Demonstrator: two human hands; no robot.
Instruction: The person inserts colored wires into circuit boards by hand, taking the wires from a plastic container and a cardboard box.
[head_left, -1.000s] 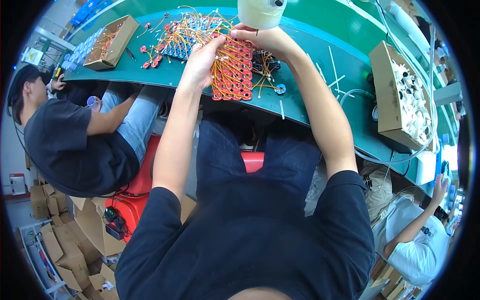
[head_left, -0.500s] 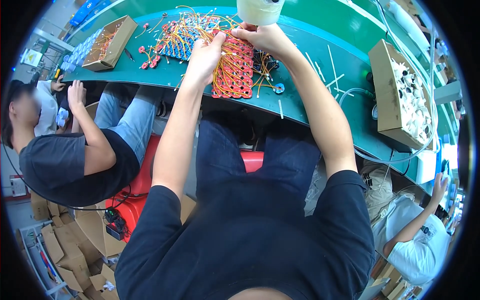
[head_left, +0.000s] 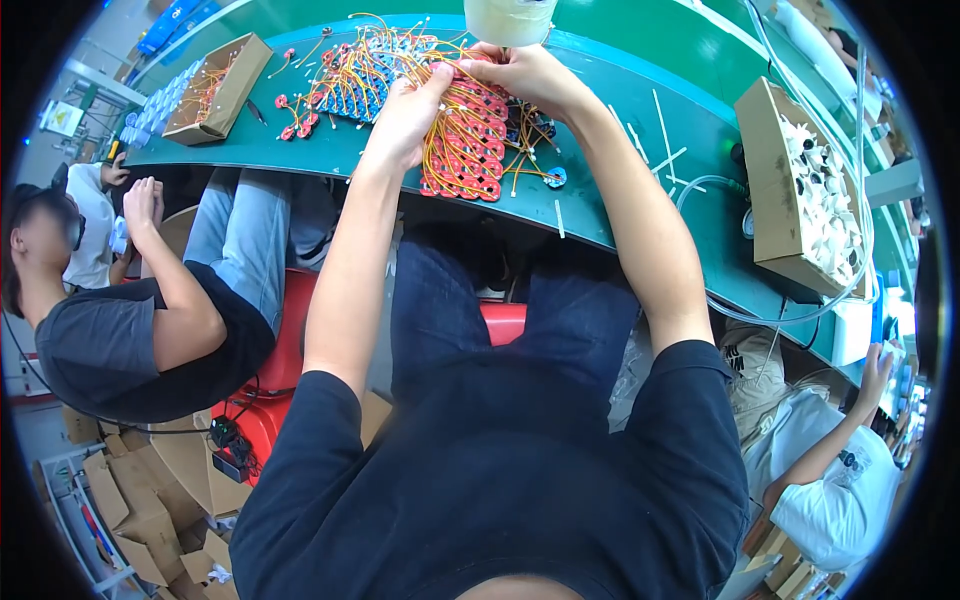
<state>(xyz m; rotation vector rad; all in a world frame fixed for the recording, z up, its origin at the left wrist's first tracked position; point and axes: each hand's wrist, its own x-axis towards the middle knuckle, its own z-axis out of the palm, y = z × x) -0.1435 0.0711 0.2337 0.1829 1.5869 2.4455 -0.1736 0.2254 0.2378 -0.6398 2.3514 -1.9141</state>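
A red panel of small round circuit boards, with orange wires fanned across it, lies at the table's front edge. Over its upper left is my left hand, thumb and fingers closed in a pinch. My right hand pinches at the panel's upper end, close to the left fingertips. What sits between the fingers is too small and hidden to name. Blue boards with orange wires lie to the left of the hands. Darker boards show beyond the red panel's right side, near a loose round blue board.
A pale cylinder hangs just above my hands. Cardboard boxes hold wired parts at left and white parts at right. Thin white strips lie on the green table. People sit on both sides; a clear hose curves at right.
Both hands stay pinched at the panel's upper end, with only slight movement. The person at left has turned their head and brought their hands closer together.
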